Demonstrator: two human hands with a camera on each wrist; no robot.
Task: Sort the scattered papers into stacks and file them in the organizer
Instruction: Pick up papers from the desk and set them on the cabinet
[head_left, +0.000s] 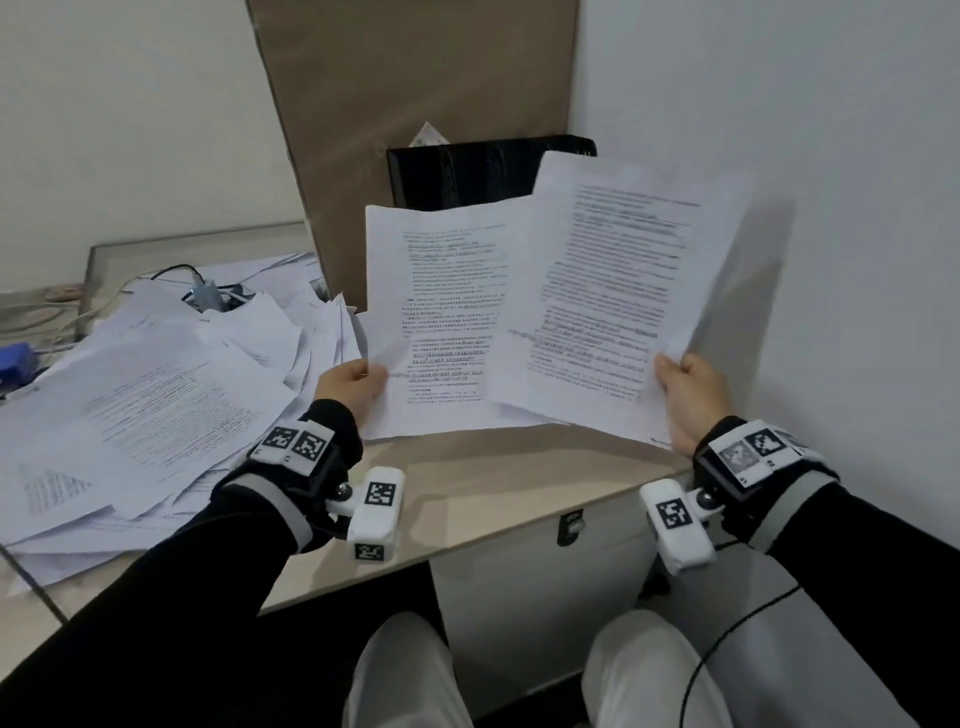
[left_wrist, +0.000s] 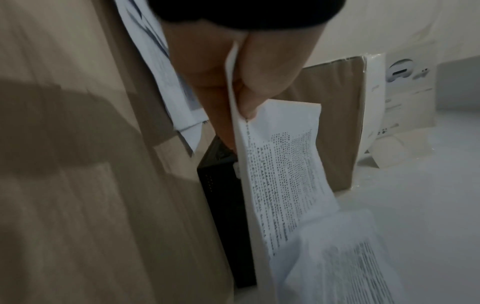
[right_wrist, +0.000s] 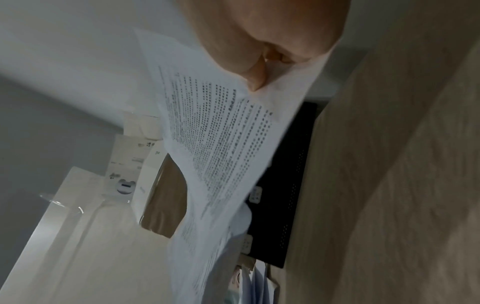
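A pale wood-grain desk (head_left: 467, 478) is sitting in a corner of white walls, with a tall brown board (head_left: 415, 104) leaning upright against the back wall and a white drawer unit (head_left: 535, 582) tucked under the desk edge. A loose heap of printed papers (head_left: 156, 405) is sprawling over the left part of the desk, sheets lying at many angles, with some cables and a small blue object (head_left: 15, 361) at its far left edge. The left hand (head_left: 353, 387) is pinching the lower left edge of one printed sheet (head_left: 447, 322), thumb on the printed face and fingers behind it, as the left wrist view shows. This sheet is standing with its long axis pointing away from the person, its top edge toward the back wall. The right hand (head_left: 691, 400) is gripping the lower right edge of a second printed sheet (head_left: 623, 296), whose long axis is tilting slightly to the right; its left edge is overlapping the first sheet. Both sheets are being held raised above the desk, printed faces toward the person. Behind them a black organizer (head_left: 467, 171) is standing upright on the desk by the board, with a corner of paper sticking up behind its top edge; the rest of its contents are hidden.
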